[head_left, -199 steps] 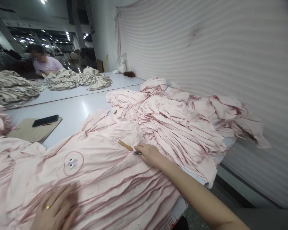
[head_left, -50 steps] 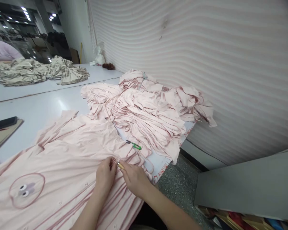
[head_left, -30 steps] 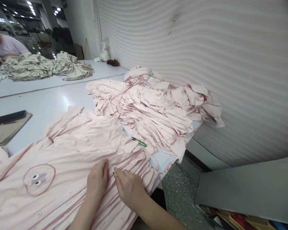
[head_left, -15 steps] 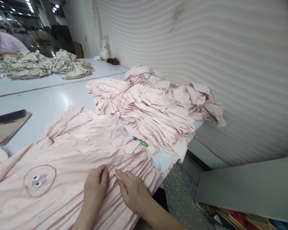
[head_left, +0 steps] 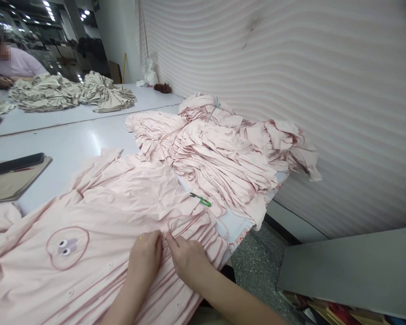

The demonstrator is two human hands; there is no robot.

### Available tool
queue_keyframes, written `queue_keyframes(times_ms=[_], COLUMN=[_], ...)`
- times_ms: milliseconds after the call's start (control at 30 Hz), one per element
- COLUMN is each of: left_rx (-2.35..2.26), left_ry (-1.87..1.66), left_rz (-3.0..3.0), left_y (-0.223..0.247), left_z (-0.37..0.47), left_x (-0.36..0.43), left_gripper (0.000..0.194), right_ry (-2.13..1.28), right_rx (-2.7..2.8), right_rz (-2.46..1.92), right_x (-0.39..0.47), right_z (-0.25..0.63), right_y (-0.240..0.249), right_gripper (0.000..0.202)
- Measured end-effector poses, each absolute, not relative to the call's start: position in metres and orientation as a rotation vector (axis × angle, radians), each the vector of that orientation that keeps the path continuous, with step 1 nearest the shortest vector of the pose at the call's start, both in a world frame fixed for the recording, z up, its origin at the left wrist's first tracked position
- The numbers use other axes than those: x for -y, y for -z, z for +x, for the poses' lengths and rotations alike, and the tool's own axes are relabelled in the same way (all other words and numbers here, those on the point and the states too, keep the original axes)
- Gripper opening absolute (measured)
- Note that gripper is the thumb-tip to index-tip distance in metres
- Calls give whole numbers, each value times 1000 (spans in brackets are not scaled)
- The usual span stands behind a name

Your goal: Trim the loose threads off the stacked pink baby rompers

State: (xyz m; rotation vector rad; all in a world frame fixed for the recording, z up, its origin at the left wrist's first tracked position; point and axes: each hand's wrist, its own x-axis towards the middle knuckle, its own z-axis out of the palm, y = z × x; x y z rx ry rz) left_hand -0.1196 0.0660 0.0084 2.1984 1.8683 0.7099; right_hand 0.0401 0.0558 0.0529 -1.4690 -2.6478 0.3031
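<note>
A pink button-front garment [head_left: 122, 203] lies on top of a stack of similar ones, its front showing a round patch [head_left: 68, 248] with two googly eyes. My left hand [head_left: 145, 255] is closed, pinching the red-trimmed front edge. Right beside it, my right hand [head_left: 189, 264] is also closed, its thumb and forefinger meeting the cloth at the same spot. The small tool with a yellow-brown handle in my right hand is almost wholly hidden by the fingers. Green-handled thread snips [head_left: 203, 201] lie just beyond the hands.
Tied bundles of pink garments [head_left: 219, 158] are heaped toward the wall. A phone [head_left: 18, 164] rests on a brown pad [head_left: 6, 185] at left. Across the table, a person [head_left: 15, 63] leans beside beige garments [head_left: 50, 92]. The table's corner [head_left: 238, 234] drops to a speckled floor.
My right hand has turned and closed in against my left, so the tool's handle is now hidden. The whole view has shifted slightly.
</note>
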Motion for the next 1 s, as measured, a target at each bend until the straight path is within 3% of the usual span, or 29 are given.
queue_keyframes(times_ms=[267,433,633,767,900,1000], left_rx=[-2098,-1997,-1990,-1985,-2029,-2027], left_ry=[-709,-760,-694,-651,-633,-617], left_rz=[2167,2195,1933,1813,1765,1743], left_y=[-23,-20,-26,-34,-34,-33], left_z=[-149,-172,-171,-165,-164,-166], left_x=[-53,-34,-43,-49,-53,-55], left_gripper=[22,25,29,30,29,28], right_ry=[-610,-868,-1576,-1461,-1193,-1526], right_rx=[2313,1945,1176,1145,1511,1207], right_rz=[-1329,-1425,-1347,-1329,-1163,-1133], right_x=[-49,-56,-85,-77,-56,-58], right_z=[44,39,27,12,11,25], right_y=[-50,-40,-27,-29,-41,-48], right_gripper=[42,38,40,46,39,33])
